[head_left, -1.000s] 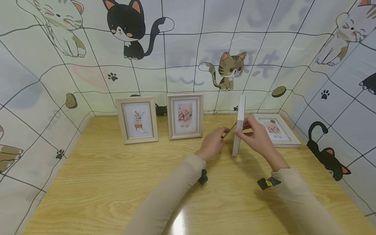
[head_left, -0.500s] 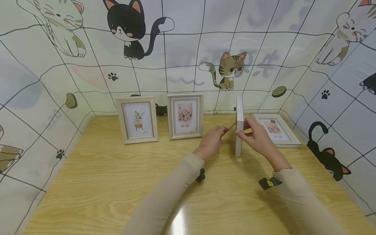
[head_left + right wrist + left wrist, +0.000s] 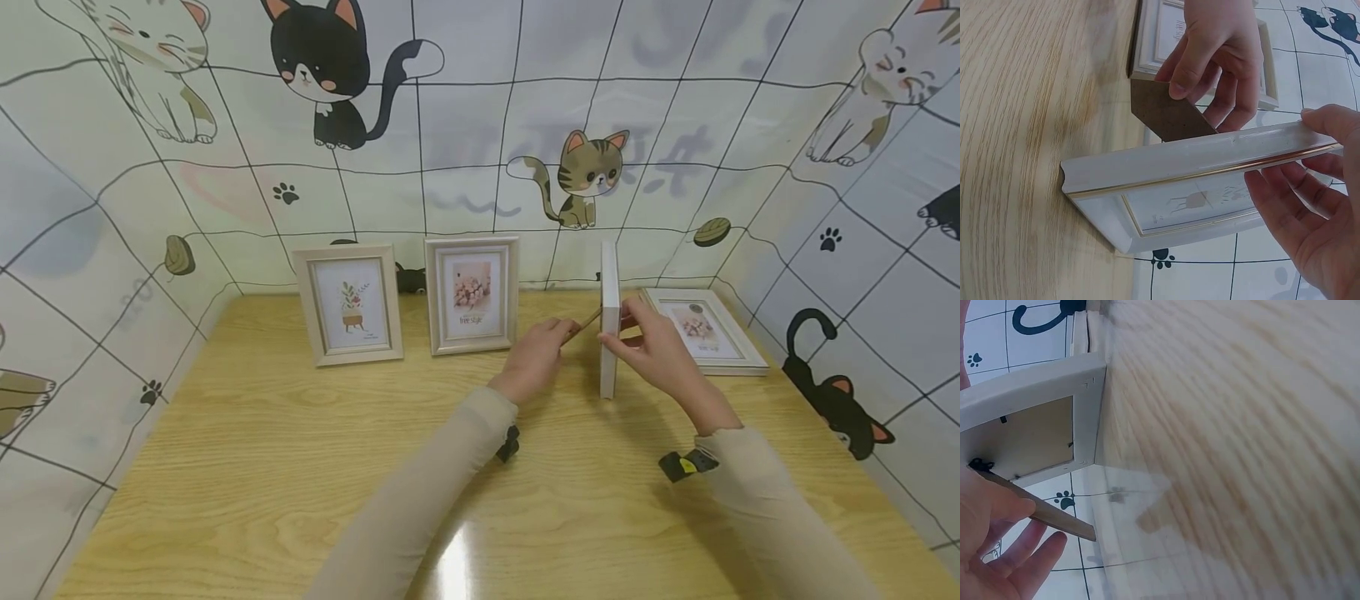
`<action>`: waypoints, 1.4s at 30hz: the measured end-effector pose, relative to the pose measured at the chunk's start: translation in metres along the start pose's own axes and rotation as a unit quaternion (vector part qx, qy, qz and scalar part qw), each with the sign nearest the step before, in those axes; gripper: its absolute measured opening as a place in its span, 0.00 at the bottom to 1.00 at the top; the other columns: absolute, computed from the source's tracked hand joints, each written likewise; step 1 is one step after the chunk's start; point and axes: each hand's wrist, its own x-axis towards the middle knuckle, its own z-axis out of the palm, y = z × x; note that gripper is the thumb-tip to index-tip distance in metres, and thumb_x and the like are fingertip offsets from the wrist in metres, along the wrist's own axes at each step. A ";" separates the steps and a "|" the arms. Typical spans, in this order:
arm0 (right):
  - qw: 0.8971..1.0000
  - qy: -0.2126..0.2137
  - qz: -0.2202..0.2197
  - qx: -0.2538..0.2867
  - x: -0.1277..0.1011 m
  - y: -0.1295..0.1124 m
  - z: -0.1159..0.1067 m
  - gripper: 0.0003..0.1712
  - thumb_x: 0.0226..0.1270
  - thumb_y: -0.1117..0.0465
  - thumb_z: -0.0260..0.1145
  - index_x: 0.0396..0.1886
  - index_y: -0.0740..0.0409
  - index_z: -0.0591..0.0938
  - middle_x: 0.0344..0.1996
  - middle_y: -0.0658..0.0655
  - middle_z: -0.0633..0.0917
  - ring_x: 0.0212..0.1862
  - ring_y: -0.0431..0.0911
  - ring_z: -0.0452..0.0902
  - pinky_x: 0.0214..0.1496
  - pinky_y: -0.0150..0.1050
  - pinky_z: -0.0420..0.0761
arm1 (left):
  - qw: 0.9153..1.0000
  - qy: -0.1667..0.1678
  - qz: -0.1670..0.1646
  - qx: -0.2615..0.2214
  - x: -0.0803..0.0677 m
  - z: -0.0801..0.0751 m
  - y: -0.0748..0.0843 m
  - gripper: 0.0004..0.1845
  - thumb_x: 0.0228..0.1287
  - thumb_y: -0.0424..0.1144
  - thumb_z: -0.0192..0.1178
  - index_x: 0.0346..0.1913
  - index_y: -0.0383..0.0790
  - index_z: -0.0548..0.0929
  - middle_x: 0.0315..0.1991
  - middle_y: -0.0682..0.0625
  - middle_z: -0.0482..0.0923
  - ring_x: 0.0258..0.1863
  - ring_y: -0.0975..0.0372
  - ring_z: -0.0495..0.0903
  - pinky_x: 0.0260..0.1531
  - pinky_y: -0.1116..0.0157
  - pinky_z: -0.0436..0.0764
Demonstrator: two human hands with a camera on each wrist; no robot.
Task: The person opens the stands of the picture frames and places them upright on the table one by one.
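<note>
A white picture frame (image 3: 609, 325) stands upright on the table, nearly edge-on to me in the head view. My right hand (image 3: 660, 350) holds its near side edge, thumb on one face and fingers on the other. From the frame's back a brown easel stand (image 3: 1054, 515) juts out at an angle. My left hand (image 3: 531, 358) pinches that stand between thumb and fingers. The right wrist view shows the frame's front (image 3: 1197, 203), with a gold inner line and a faint plant print, and the left hand on the stand behind.
Two framed pictures stand to the left: a potted plant print (image 3: 351, 308) and a pink flower print (image 3: 473, 297). Another frame (image 3: 705, 333) lies face up at the right, near the right wall. Cat-patterned cloth (image 3: 465, 125) encloses the wooden table (image 3: 300, 467).
The held frame has turned slightly, its lower end shifting right. My left hand has drawn a little to the left with the stand; the right hand has barely moved.
</note>
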 end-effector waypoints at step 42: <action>0.999 -0.023 0.028 0.004 0.011 -0.005 0.012 0.17 0.69 0.59 0.68 0.48 0.63 0.74 0.43 0.62 0.82 0.46 0.56 0.81 0.45 0.52 0.88 | 1.000 0.010 -0.010 -0.016 -0.022 -0.011 0.008 0.24 0.62 0.50 0.69 0.57 0.46 0.76 0.52 0.53 0.77 0.50 0.61 0.79 0.44 0.70 0.82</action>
